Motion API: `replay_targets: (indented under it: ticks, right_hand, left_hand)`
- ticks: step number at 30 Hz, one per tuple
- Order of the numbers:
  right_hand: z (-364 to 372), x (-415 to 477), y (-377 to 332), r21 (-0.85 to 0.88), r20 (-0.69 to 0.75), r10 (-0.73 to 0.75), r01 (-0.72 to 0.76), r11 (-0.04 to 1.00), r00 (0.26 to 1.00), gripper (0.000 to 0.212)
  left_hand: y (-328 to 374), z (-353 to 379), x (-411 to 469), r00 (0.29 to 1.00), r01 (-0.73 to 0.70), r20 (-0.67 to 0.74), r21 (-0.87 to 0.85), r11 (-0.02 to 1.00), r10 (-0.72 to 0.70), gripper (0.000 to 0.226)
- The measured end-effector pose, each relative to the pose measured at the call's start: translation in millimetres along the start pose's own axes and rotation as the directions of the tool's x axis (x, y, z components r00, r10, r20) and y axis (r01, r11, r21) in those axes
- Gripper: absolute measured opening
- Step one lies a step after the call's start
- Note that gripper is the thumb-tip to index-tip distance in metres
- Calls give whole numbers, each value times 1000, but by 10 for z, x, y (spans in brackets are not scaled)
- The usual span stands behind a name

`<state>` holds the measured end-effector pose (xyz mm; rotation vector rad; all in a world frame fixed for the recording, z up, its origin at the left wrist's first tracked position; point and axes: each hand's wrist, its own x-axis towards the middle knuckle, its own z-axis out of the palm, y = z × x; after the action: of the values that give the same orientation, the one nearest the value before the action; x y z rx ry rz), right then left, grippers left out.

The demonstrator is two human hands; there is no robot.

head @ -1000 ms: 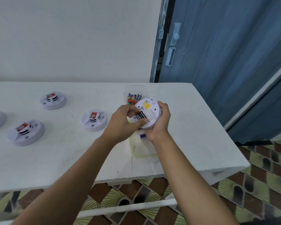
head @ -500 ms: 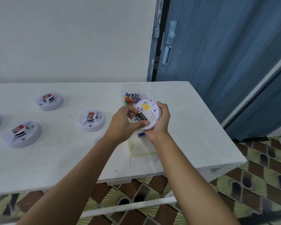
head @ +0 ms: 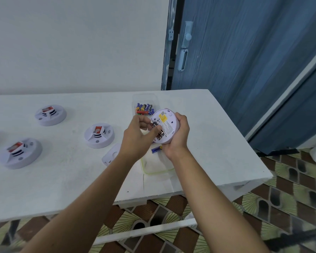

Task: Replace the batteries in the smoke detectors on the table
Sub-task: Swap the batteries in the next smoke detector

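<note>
A person holds an upturned smoke detector (head: pixel 169 125) above the white bench (head: pixel 217 143), its labelled back facing the camera; the right hand (head: pixel 180 136) cradles the far rim, fingers wrapped round the shell; the left hand (head: pixel 135 137) works from the opposite side, its fingers (head: pixel 156 129) curled and pinching at the seated batteries (head: pixel 160 133) in the open bay. The bay lies directly at the left fingertips, on the edge of the detector nearest them, so the left hand appears best placed for the next move; the cells' long axis seems to run across the bay towards the right palm, though they are too small to be sure. Just below the fingers a loose battery (head: pixel 156 149) lies crosswise in a clear tray (head: pixel 154 170); beyond the fingers a second container holds spare batteries (head: pixel 144 108). To their left lie a detached cover (head: pixel 110 156) and three more detectors (head: pixel 99 135) awaiting attention.
</note>
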<state>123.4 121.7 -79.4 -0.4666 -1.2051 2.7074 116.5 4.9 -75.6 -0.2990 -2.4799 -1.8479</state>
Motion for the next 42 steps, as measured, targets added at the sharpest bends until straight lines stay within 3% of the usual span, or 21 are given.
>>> replay_targets:
  ticks: [8,10,13,15,19,32,35,38,42]
  right_hand:
    - [-86,10,-21,-18,-91,-33,32,999,995,34]
    - [-127,16,-37,-16,-130,-46,44,999,991,30]
    - [-182,18,-80,14,-159,-59,62,998,986,31]
    - [-214,21,-106,52,-167,-73,83,995,983,30]
    - [-253,11,-152,84,-164,-70,84,993,984,30]
    - [-268,4,-145,110,-147,-45,61,992,988,35]
    - [-248,11,-131,107,-135,-39,54,993,990,42]
    - [-223,14,-129,94,-120,-23,35,995,992,34]
    - [-220,39,-119,65,-89,-15,21,998,996,33]
  left_hand:
    - [18,44,63,984,136,-59,-359,923,-168,22]
    - [-14,7,87,990,126,-20,-304,944,-139,22]
    - [-109,-34,108,995,19,94,100,995,-29,24]
    - [-186,-13,108,978,-88,206,338,937,18,26]
    - [-342,84,121,963,-150,269,498,854,12,19]
    - [-500,102,168,958,-194,287,576,794,25,15]
    - [-419,90,156,967,-239,200,519,821,155,18]
    - [-271,79,113,947,-322,133,380,867,294,30]
    - [-136,55,105,945,-315,190,313,896,266,49]
